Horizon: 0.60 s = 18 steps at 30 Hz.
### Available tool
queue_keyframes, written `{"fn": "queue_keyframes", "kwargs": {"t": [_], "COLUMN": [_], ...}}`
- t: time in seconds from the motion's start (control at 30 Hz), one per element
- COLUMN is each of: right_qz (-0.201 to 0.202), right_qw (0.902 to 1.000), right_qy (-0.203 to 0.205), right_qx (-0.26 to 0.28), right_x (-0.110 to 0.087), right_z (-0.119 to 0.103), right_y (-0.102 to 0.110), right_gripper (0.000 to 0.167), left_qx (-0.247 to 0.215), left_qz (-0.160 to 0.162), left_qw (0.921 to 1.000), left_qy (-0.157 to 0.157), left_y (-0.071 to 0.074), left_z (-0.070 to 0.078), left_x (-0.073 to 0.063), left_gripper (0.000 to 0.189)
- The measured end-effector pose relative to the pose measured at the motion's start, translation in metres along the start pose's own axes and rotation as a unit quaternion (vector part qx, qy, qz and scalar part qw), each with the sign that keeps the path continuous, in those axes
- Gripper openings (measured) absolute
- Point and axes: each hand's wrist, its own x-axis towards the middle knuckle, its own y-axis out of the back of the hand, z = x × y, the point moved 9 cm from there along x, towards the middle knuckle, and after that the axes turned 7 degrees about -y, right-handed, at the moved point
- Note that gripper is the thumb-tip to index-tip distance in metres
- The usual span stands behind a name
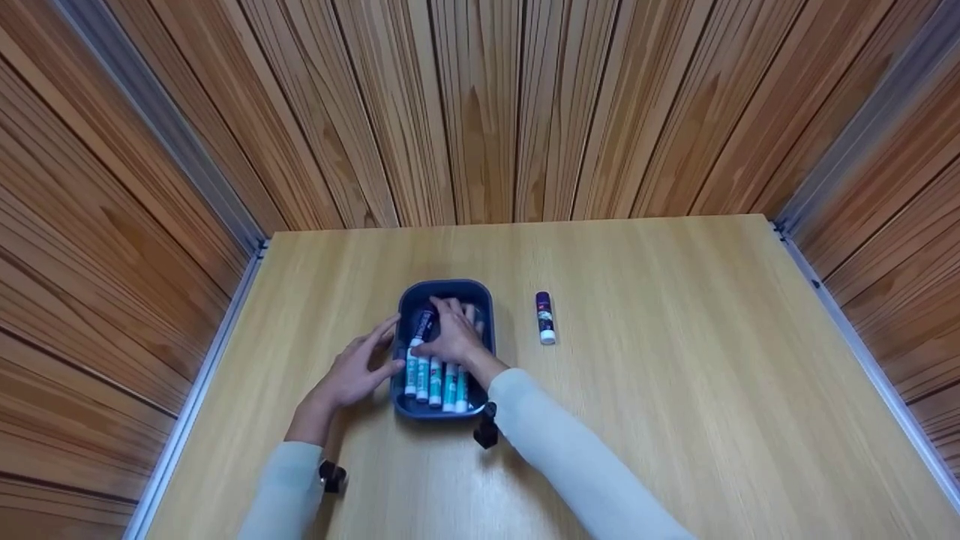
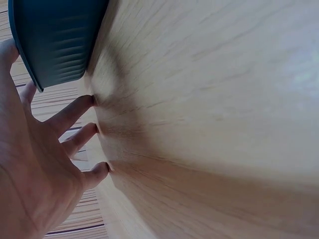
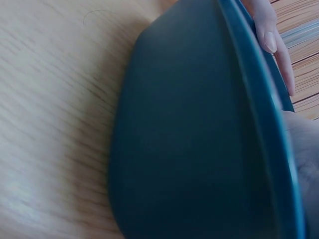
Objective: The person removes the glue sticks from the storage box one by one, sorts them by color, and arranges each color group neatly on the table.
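Around you stand wood-panelled walls (image 1: 480,112); before you lies the pale worktop (image 1: 675,360), and on it, left of its middle, sits the dark blue tray (image 1: 446,285); your left hand (image 1: 352,375) is spread wide, thumb and one fingertip at the tray's rim, its other fingertips down on the worktop; your right hand (image 1: 454,341) reaches inside the tray, thumb and a finger near opposite ends of a tilted dark purple tube (image 1: 425,324), though whether it pinches that tube cannot be told; partly under it lie teal tubes (image 1: 435,386) side by side, five white ends showing; a lone purple tube (image 1: 545,319) lies to the tray's right, touching nothing but the worktop; the step in hand looks like setting the tilted tube among the others; the next move probably calls for laying it flat while your left hand steadies the rim.
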Motion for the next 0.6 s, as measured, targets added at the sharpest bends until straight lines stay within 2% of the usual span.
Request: {"fn": "queue_keyframes", "kwargs": {"t": [0.33, 0.6], "right_qz": [0.018, 0.004], "right_qw": [0.9998, 1.0000], "right_qy": [0.009, 0.002], "right_qx": [0.003, -0.004], "right_x": [-0.0022, 0.0039], "right_z": [-0.0009, 0.0035], "right_y": [0.0050, 0.0010], "right_gripper": [0.100, 0.103], "left_qx": [0.001, 0.000], "left_qz": [0.000, 0.007], "left_qw": [1.0000, 1.0000], "left_qy": [0.007, 0.001], "left_y": [0.0009, 0.0010], "left_z": [-0.0006, -0.0004], "left_x": [0.0004, 0.0012], "left_gripper": [0.081, 0.082]}}
